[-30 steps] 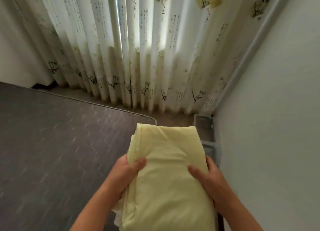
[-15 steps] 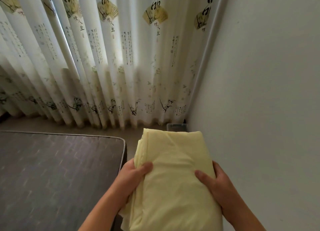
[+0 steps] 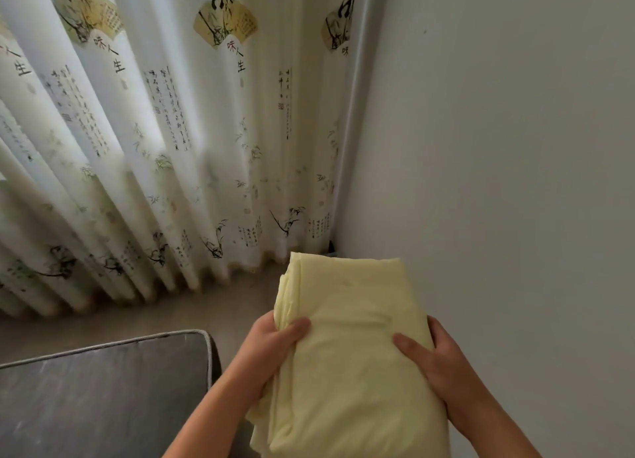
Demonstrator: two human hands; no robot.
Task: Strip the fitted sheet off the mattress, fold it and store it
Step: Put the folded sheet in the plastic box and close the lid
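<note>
Storing step | folded sheet (image 3: 347,347) was held aloft just right of the mattress (image 3: 103,389) corner | fingers of left hand (image 3: 271,351) and right hand (image 3: 443,361) pinched its sides, thumbs on top | level grip seemed needed; loose layers could slip.

The curtain (image 3: 206,131) carries the characters 味人生, the first in red, under each fan motif (image 3: 225,27). Its columns of small script are too fine to read.

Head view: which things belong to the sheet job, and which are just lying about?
Job: sheet, folded, gripped by left hand and right hand; mattress, bare.
Lying about: curtain, wall, floor.
</note>
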